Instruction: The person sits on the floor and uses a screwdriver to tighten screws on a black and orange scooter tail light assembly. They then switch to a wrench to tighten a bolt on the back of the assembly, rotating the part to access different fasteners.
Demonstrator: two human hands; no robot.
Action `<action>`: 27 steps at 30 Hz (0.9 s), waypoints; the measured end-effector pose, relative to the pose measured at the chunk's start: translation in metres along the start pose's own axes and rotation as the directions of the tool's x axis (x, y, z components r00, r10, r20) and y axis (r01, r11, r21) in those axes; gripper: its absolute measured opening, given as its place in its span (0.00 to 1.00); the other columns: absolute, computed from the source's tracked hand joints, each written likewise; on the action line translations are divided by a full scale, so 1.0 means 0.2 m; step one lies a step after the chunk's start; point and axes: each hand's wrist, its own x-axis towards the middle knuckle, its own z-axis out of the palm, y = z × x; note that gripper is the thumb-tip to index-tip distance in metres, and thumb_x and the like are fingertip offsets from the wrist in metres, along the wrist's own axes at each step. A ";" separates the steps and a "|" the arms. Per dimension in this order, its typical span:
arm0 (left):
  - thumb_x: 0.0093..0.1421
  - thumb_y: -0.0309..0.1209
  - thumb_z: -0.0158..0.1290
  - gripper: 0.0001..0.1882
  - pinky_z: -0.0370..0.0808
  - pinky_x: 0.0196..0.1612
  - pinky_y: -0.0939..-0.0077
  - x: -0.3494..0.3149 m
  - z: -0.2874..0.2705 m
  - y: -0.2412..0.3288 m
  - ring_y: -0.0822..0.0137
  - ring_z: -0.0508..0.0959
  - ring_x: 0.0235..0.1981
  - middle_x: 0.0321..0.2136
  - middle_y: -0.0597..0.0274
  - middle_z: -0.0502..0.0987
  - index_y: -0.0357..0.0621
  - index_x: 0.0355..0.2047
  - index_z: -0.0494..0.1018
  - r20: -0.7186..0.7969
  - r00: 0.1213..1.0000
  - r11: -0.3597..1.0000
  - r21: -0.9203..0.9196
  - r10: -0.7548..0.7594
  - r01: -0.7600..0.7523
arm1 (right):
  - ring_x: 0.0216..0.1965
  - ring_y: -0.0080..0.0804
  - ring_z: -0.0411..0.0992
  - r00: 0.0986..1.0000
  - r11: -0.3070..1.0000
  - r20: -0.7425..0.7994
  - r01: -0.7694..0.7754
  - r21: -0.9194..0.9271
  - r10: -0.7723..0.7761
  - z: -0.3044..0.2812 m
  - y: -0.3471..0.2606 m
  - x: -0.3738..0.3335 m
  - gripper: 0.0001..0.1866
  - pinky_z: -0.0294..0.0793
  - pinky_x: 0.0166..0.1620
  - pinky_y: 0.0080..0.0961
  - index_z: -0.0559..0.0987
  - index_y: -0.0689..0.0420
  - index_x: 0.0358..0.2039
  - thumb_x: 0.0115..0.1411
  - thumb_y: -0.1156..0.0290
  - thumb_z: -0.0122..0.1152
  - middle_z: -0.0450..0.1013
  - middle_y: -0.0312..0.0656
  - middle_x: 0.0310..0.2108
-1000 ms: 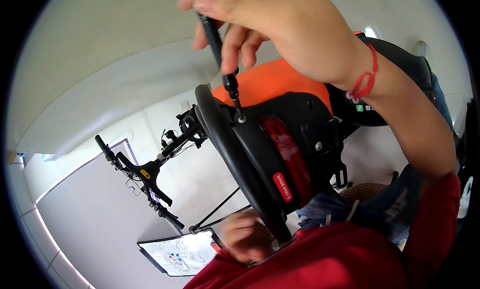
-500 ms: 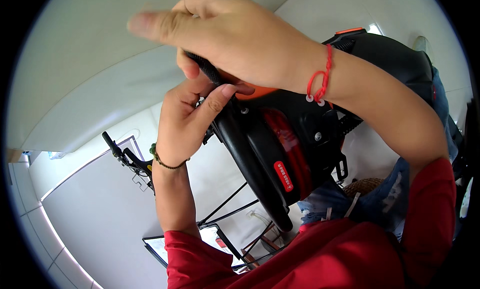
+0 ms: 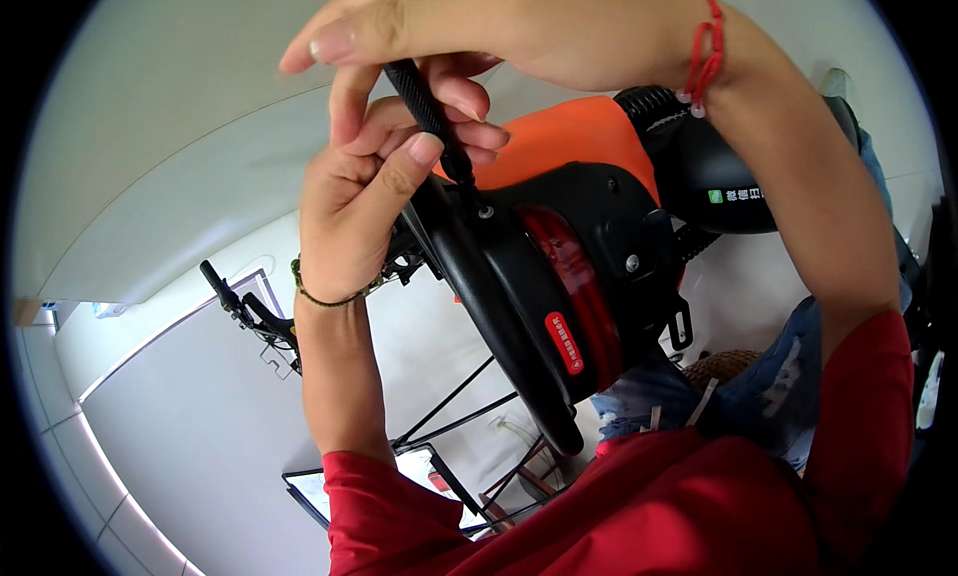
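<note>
The left hand (image 3: 349, 202) pinches and the right hand (image 3: 479, 27) loosely grasps a black knurled metal screwdriver (image 3: 423, 102), tip at a round silver screw (image 3: 486, 213) already seated in the black plastic tail panel (image 3: 589, 199) (tightness unclear).

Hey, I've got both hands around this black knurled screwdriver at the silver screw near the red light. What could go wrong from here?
The black knurled screwdriver might slip off the round silver screw and scratch the black plastic cover around it. With your left hand low on the tool and your right hand at its top, uneven pressure could tilt it.
</note>
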 end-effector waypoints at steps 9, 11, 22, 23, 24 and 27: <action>0.66 0.24 0.53 0.10 0.78 0.44 0.72 0.01 0.00 -0.04 0.64 0.82 0.41 0.37 0.53 0.82 0.33 0.46 0.75 -0.107 0.994 0.999 -0.035 0.008 -0.012 | 0.19 0.19 0.67 0.992 0.991 -0.101 -0.064 0.122 0.076 -0.02 -0.01 -0.05 0.20 0.69 0.23 0.17 0.75 0.67 0.45 0.74 0.59 0.44 0.74 0.37 0.29; 0.64 0.22 0.56 0.11 0.78 0.44 0.73 0.01 0.03 -0.03 0.66 0.82 0.39 0.34 0.56 0.82 0.34 0.47 0.75 -0.182 0.983 0.999 -0.046 -0.009 0.001 | 0.20 0.19 0.66 1.000 0.946 0.020 -0.001 0.323 -0.006 -0.03 0.02 0.00 0.21 0.68 0.24 0.17 0.75 0.67 0.46 0.74 0.59 0.45 0.73 0.36 0.30; 0.62 0.20 0.58 0.08 0.73 0.44 0.83 0.05 0.11 -0.02 0.76 0.78 0.36 0.33 0.66 0.78 0.37 0.40 0.71 -0.346 0.938 0.994 0.103 -0.008 0.047 | 0.27 0.46 0.77 0.764 0.780 -0.602 -0.223 -0.585 -0.232 0.13 0.10 0.07 0.23 0.78 0.33 0.40 0.82 0.63 0.19 0.59 0.55 0.58 0.77 0.53 0.22; 0.63 0.20 0.58 0.08 0.73 0.43 0.83 0.05 0.11 -0.03 0.76 0.78 0.37 0.34 0.65 0.79 0.37 0.41 0.71 -0.329 0.944 0.994 0.106 0.004 0.032 | 0.27 0.46 0.78 0.736 0.822 -0.644 -0.226 -0.522 -0.206 0.14 0.10 0.06 0.21 0.78 0.33 0.39 0.82 0.63 0.19 0.59 0.58 0.58 0.78 0.53 0.23; 0.63 0.21 0.57 0.08 0.73 0.43 0.83 0.05 0.10 -0.04 0.76 0.78 0.37 0.35 0.65 0.79 0.36 0.42 0.71 -0.337 0.941 0.992 0.115 -0.011 0.052 | 0.27 0.45 0.78 0.714 0.690 -0.599 -0.226 -0.688 -0.363 0.14 0.12 0.07 0.19 0.78 0.32 0.38 0.82 0.63 0.20 0.58 0.61 0.58 0.78 0.53 0.24; 0.67 0.25 0.54 0.11 0.73 0.44 0.80 0.04 0.08 -0.04 0.74 0.78 0.39 0.38 0.64 0.79 0.34 0.47 0.72 -0.310 0.948 0.983 0.146 -0.065 0.115 | 0.25 0.43 0.77 0.669 0.283 -0.359 -0.225 -0.932 -0.651 0.13 0.20 0.10 0.12 0.79 0.31 0.36 0.82 0.64 0.25 0.58 0.70 0.55 0.79 0.54 0.29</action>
